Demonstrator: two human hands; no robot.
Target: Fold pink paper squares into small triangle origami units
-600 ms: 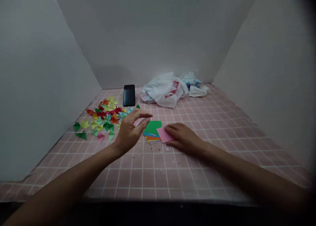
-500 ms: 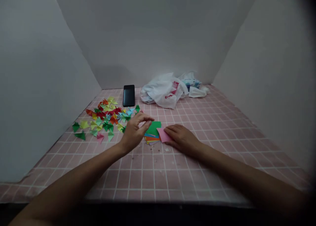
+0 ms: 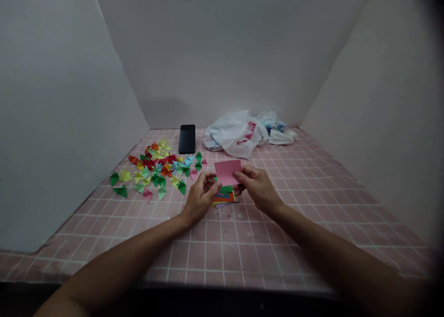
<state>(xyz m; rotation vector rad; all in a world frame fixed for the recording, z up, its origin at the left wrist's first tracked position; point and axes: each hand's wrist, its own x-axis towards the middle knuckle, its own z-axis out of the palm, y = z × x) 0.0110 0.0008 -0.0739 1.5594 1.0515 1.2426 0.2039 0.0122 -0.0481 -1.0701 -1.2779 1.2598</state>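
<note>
Flat pink rectangular paper sheet [image 3: 226, 171] held raised, no fold seen
Many-coloured pointed folded-paper pieces [image 3: 166, 170] spread at left, seemingly done; left hand [image 3: 199, 199] curled at sheet's left edge, whether pinching cannot be told; multicoloured flat paper stack [image 3: 227, 198] below sheet, seemingly remaining unfolded; sheet's right edge pinched by right hand [image 3: 258, 190]; behind, crumpled white plastic bag with red print [image 3: 231, 134], contents hidden; beside it, white-and-blue plastic bundle [image 3: 272, 124], contents unclear

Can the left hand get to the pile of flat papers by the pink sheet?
Probably yes: the left hand is right by the paper pile, whose near edge shows uncovered. The pink sheet, pinched in the right hand, hides some of its far part.
</note>
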